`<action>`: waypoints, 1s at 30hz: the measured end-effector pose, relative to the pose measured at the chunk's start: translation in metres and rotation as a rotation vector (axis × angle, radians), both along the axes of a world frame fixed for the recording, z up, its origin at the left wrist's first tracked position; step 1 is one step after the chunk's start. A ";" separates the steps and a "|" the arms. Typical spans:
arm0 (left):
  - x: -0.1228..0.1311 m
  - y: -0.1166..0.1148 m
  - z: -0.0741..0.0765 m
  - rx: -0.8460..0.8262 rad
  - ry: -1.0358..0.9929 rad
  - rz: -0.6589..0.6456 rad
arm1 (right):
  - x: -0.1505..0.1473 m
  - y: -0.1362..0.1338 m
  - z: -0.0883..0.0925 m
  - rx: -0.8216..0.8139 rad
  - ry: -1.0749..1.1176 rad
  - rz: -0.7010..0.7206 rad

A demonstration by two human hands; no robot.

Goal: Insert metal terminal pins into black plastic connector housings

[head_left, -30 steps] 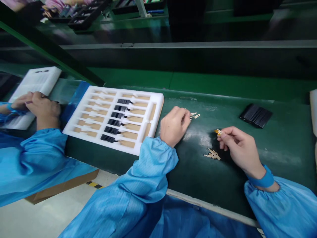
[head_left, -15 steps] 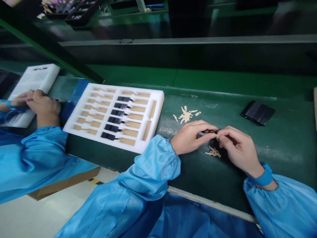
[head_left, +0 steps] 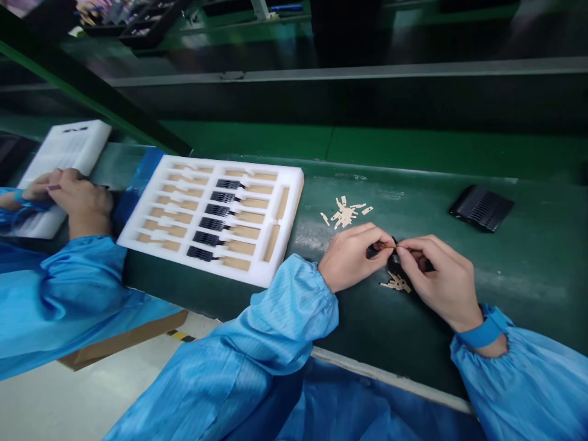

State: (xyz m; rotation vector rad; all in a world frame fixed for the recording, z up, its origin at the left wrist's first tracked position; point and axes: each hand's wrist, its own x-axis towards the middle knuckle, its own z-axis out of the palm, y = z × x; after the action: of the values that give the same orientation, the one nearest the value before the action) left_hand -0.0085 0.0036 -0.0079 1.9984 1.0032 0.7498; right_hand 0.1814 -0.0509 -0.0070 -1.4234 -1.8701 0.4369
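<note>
My left hand (head_left: 351,257) and my right hand (head_left: 438,275) meet fingertip to fingertip above the green bench, both pinched on one small dark part with an orange tip (head_left: 389,246). Just beneath them lies a little heap of tan strips (head_left: 395,283). A second scatter of tan strips (head_left: 345,213) lies a short way beyond my left hand. Left of my left forearm sits a white foam tray (head_left: 285,211) with several black parts in its slots.
A black ribbed piece (head_left: 481,207) lies at the far right of the bench (head_left: 519,269). At the left a co-worker's hands (head_left: 78,199) in blue sleeves rest on another white foam tray (head_left: 68,144). A green rail crosses the upper left.
A second ago my left hand was over the far scatter of strips. It has come right to join my right hand, and both now pinch the small part.
</note>
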 end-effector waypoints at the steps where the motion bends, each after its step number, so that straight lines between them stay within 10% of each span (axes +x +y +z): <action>1: 0.000 -0.001 0.000 0.020 0.019 0.002 | 0.000 0.000 0.000 0.002 -0.007 0.003; 30: 0.002 -0.001 -0.003 -0.057 0.051 -0.012 | 0.001 0.001 -0.004 -0.020 -0.032 0.046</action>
State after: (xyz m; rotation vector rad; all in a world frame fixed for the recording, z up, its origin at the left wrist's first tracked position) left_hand -0.0065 0.0021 -0.0110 1.9817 1.0299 0.6589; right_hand 0.1825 -0.0503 -0.0109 -1.4105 -1.9318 0.4586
